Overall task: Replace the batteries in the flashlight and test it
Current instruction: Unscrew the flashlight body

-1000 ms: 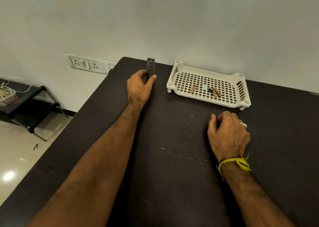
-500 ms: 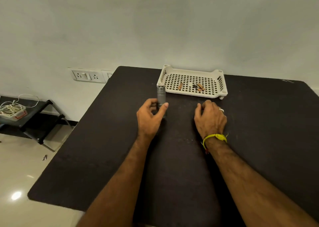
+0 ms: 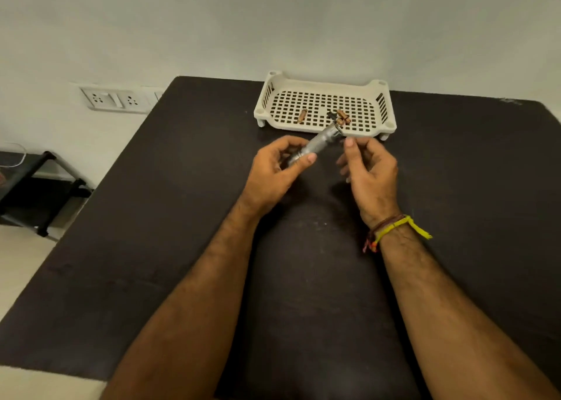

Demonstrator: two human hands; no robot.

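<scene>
Tilting up and away above the dark table (image 3: 170, 205), the flashlight (image 3: 318, 140) is a slim metal cylinder with a knurled barrel, held clear of the surface just in front of the white perforated tray (image 3: 385, 108). It looks rigid and fairly light, and the knurling should give a sure hold, though the smoother end sections may be slippery; the barrel is the sensible place to grip while the end cap is turned. The left hand (image 3: 273, 174) is closed around the nearer, lower end, thumb pressed over the barrel and fingers curled beneath. The right hand (image 3: 368, 171) sits at the far, raised end with its thumb and fingers loosely curled and slightly apart, the thumb tip just beside the cap; whether it actually touches the metal cannot be told. In the tray beyond lie small copper-coloured batteries (image 3: 343, 117), one apart to the left and a cluster near a small dark piece. A yellow thread band (image 3: 394, 228) circles the right wrist.
</scene>
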